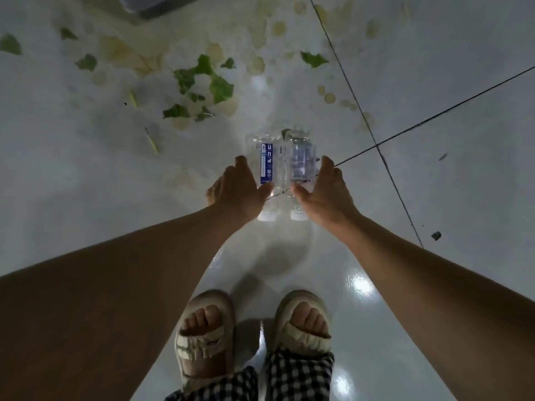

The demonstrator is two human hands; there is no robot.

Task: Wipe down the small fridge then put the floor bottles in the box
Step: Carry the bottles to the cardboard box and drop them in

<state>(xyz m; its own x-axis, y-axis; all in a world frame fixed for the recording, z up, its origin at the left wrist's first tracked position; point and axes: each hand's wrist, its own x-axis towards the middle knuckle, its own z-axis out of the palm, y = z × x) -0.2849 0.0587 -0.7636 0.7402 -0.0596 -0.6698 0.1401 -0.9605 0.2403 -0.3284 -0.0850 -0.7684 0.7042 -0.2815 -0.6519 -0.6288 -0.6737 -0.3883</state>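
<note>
Two clear plastic bottles (285,169), glossy, with white caps, lie on the floor (434,82) of smooth glossy tile with dark grout lines. Beyond the bottles: leaf scraps (202,79), matt green. Nearer than the bottles: sandals (254,328), matt beige; trousers (260,380), checked cloth.

Place: domestic interior, most likely a home kitchen or utility area.
Floor: glossy white tiled floor (434,68) with dark grout lines (362,111), reflecting indoor lamp light.
Food litter: torn green vegetable leaves (202,82), pale round vegetable peelings (256,65) and thin stalk pieces (152,144) strewn across the tiles.
Household goods: two clear plastic water bottles (285,169) with white caps lying side by side on the floor.
Dress: beige open-toe house slippers (207,337) and black-and-white checked loose trousers (298,377), typical home wear.
Furnishing: corner of a grey object (162,7) at the top edge, too cropped to identify.
</note>
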